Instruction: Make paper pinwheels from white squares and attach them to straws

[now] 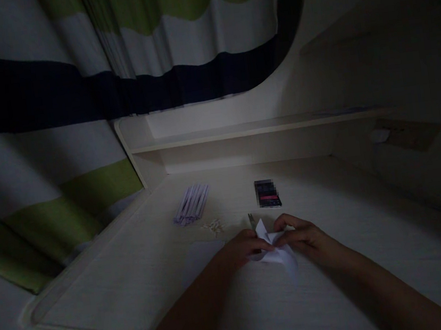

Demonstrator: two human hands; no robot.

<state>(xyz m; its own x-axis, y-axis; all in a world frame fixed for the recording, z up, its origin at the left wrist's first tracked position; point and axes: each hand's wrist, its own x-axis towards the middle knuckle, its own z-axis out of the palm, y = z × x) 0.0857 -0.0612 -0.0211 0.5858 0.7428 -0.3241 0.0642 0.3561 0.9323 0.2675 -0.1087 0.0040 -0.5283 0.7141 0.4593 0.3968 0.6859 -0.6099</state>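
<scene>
The fingers of the left hand (246,245) and right hand (304,235) pinch folded paper (282,255) between them, lower frame, right of centre; a metal tool (252,219) shows just above the left fingers; a phone (267,193) lies higher, right of centre. Left of centre on the tabletop (136,261) lie sticks (192,203), pale bits (214,227) and, lower, a sheet (199,256); a curtain (86,90) fills the upper left.

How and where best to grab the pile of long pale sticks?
Likely from above, pinching across the middle of the long pale sticks: they lie roughly side by side, so squeezing the pile's long flanks should keep them together. Avoid the small pale pieces near their closer end.
</scene>
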